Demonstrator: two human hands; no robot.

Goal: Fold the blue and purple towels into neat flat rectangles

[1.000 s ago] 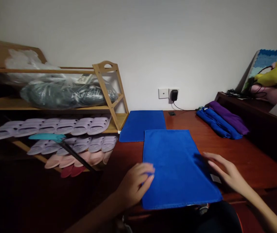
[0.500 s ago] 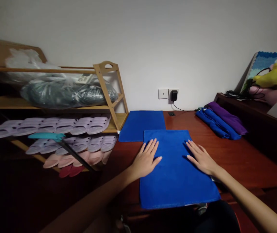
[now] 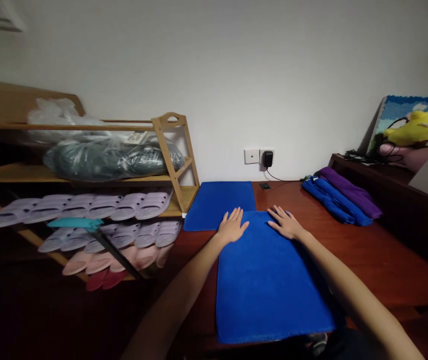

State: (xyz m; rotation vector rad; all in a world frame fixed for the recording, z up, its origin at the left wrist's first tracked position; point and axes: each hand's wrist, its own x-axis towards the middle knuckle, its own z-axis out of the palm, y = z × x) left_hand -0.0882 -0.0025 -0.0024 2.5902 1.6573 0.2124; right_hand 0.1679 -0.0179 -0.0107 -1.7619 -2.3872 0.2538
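Observation:
A blue cloth [image 3: 270, 290] lies spread flat on the reddish-brown table, its near edge reaching the table's front. My left hand [image 3: 232, 226] rests palm down on its far left corner, fingers stretched out. On the far right part of the same cloth lies my right hand [image 3: 286, 223], also flat with fingers apart. Neither hand grips anything. Behind and to the left, a second blue cloth [image 3: 221, 202] is laid flat, close to my left fingertips. The far corners of the front cloth are partly hidden under my hands.
Folded blue fabric [image 3: 332, 200] and purple fabric [image 3: 349, 190] lie on the table [image 3: 382, 260] at the right. A wooden rack [image 3: 178, 167] with slippers [image 3: 154, 204] and a bagged bundle stands left. A black plug [image 3: 268, 159] sits in the wall socket, its cord trailing right.
Both hands have slid forward over the blue cloth to its far edge, the right also moving inward. The camera view has tilted up slightly.

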